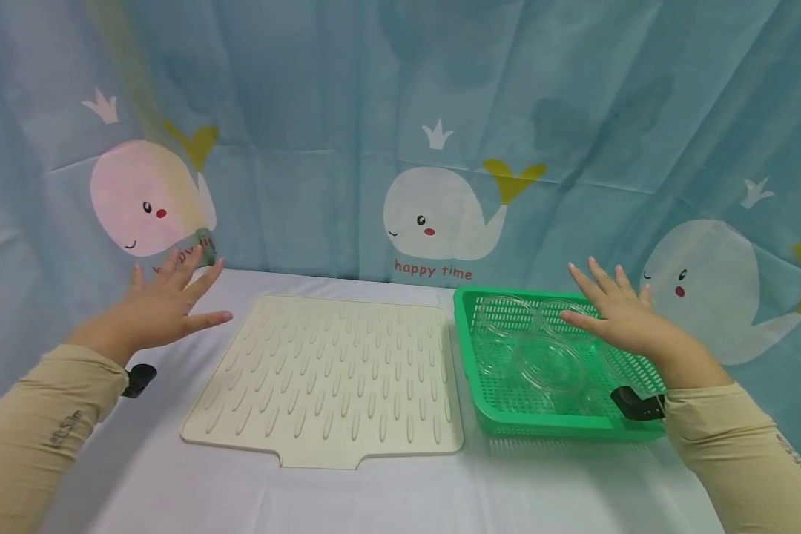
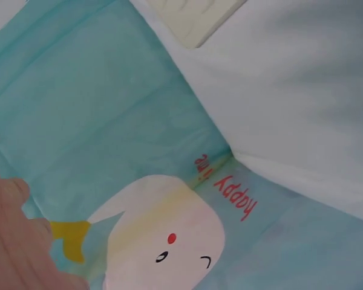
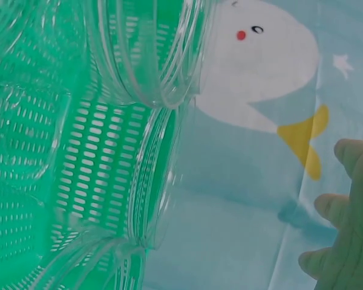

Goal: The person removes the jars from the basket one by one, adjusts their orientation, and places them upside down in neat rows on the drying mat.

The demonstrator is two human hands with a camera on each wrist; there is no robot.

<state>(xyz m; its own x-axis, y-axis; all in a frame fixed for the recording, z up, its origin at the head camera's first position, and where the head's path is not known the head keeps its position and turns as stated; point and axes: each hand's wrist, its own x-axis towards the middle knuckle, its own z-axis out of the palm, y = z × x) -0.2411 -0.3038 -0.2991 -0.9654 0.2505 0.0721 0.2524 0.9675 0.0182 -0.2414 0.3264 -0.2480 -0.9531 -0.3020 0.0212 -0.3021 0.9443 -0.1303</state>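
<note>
My left hand (image 1: 163, 308) is held in the air with its fingers spread, left of a cream drying mat (image 1: 334, 371) with rows of raised oval ridges. Nothing is in it. Over the right end of a green plastic basket (image 1: 470, 371) my right hand (image 1: 621, 315) hovers, also spread and holding nothing. Several clear, round-rimmed containers (image 1: 550, 363) stand in the basket; how they are stacked is hard to make out through their transparent walls. In the right wrist view, fingertips (image 3: 345, 211) show beside the clear rims. Part of the left hand (image 2: 18, 241) appears in the left wrist view.
A white cloth (image 1: 507, 489) covers the table. Behind it hangs a blue curtain (image 1: 307, 185) printed with whales. The basket stands just right of the mat, close to the curtain. Each wrist wears a black device.
</note>
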